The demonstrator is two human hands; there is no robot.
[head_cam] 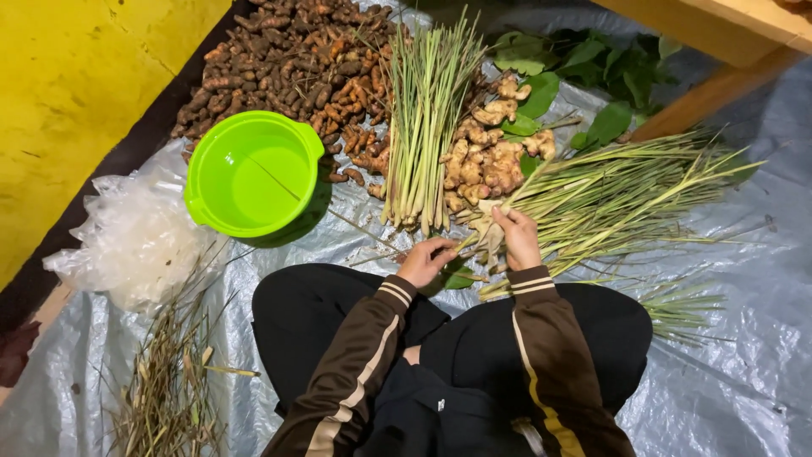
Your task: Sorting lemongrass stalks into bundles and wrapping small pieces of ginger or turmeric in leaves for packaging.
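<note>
head view | my left hand (425, 260) pinches closed on the root end of a lemongrass stalk (592, 199) | my right hand (518, 239) grips closed around the same loose bundle, to keep it steady above my knees | trimmed bunch (423, 118) lies apart near the green bowl (251, 173), on the plastic sheet (744, 279)

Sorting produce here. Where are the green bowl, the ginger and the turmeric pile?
Green bowl (222, 135): head view, rim.
Ginger (491, 161): head view, middle of heap.
Turmeric pile (292, 55): head view, centre.
</note>
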